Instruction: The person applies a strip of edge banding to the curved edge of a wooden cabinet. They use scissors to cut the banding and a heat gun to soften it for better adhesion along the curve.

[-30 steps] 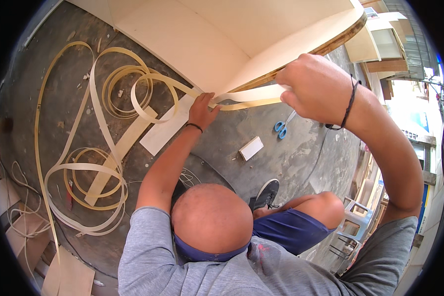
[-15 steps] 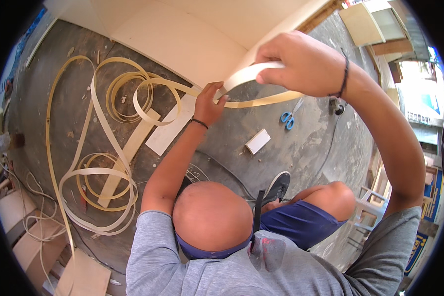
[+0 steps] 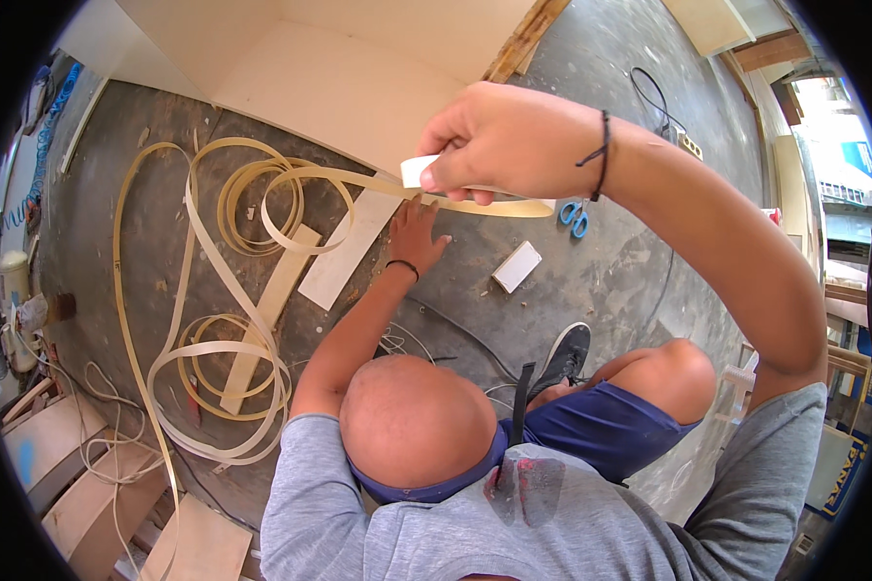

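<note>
My right hand (image 3: 513, 140) pinches a looped section of cream edge-banding strip (image 3: 373, 181) between thumb and fingers, just in front of a large white panel box (image 3: 329, 82). The strip runs left from there into loose coils on the floor. My left hand (image 3: 415, 235) reaches to the strip by the box's near edge. Its fingers are stretched out and the thumb stands apart, with the fingertips at or against the strip. Blue-handled scissors (image 3: 574, 220) lie on the floor beyond the strip's right end, partly behind my right wrist.
A small white block (image 3: 516, 268) lies in front of my hands. Left of it are a white board offcut (image 3: 339, 261) and a long wooden slat (image 3: 271, 290). Dark cable (image 3: 465, 334) crosses the floor near my shoe (image 3: 565, 353). Board pieces (image 3: 199, 542) lie at lower left.
My right hand has moved left and a little down with the strip, closer to my left hand. The left fingers have gone from pinching the strip to stretched out. The view has shifted slightly.
</note>
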The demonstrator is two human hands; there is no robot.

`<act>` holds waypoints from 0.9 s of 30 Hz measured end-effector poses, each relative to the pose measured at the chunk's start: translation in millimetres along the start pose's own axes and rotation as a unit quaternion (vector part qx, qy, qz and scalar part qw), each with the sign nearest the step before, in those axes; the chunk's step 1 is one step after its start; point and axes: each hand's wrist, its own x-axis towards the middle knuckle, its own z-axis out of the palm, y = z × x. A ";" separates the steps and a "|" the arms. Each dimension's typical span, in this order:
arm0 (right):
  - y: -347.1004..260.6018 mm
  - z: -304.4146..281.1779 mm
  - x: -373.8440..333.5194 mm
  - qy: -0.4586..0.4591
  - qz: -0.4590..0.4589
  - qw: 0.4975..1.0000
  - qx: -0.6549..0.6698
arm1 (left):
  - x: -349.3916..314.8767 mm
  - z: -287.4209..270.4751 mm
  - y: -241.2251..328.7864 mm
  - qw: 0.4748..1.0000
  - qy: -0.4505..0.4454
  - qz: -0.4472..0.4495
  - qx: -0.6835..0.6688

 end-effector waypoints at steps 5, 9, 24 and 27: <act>2.4 3.3 4.9 -0.006 -0.008 0.999 0.046 | 9.7 -16.2 19.1 0.990 0.013 0.121 -0.072; 7.0 12.9 3.7 0.006 -0.016 0.986 0.164 | 25.4 -17.2 52.3 0.966 0.045 0.173 -0.186; 0.3 -34.2 -25.7 -0.006 0.003 0.992 -0.122 | -6.8 -95.2 121.4 0.709 -0.450 0.108 -0.532; 20.3 -41.6 -29.0 0.045 -0.018 0.969 -0.244 | 14.4 -79.4 82.6 0.794 -0.287 -0.044 -0.534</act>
